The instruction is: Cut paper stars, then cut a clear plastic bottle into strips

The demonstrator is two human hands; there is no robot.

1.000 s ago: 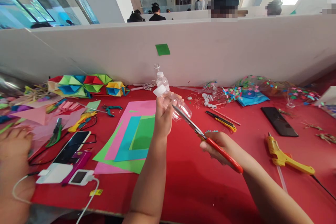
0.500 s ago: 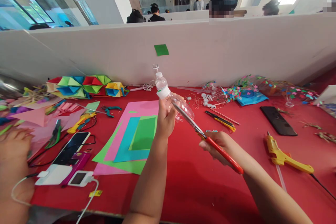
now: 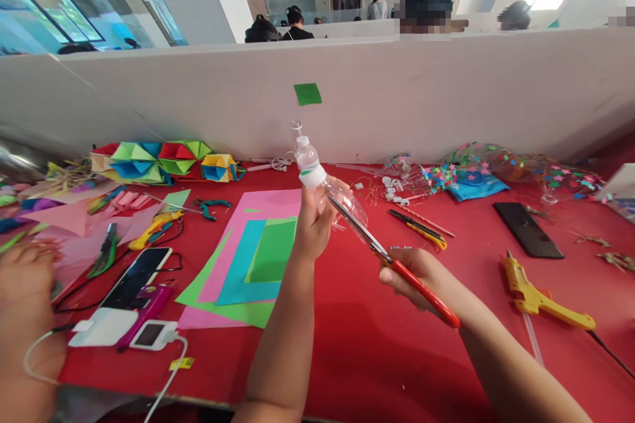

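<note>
My left hand is wrapped round a clear plastic bottle piece with a white neck, tilted up and to the left. My right hand grips red-handled scissors, whose metal blades point up-left and lie against the clear plastic near my left fingers. Whether the blades cut into the plastic, I cannot tell. Behind the held piece stands a clear bottle with a white cap. Left of my forearm lie stacked pink, blue and green paper sheets.
A yellow glue gun, a black phone and a utility knife lie on the right. Phones, pliers and folded paper shapes fill the left. Another person's hand rests at the left edge. A white partition stands behind.
The view has shifted very slightly. Both hands keep their hold on the bottle piece and scissors, with almost no movement between them.
</note>
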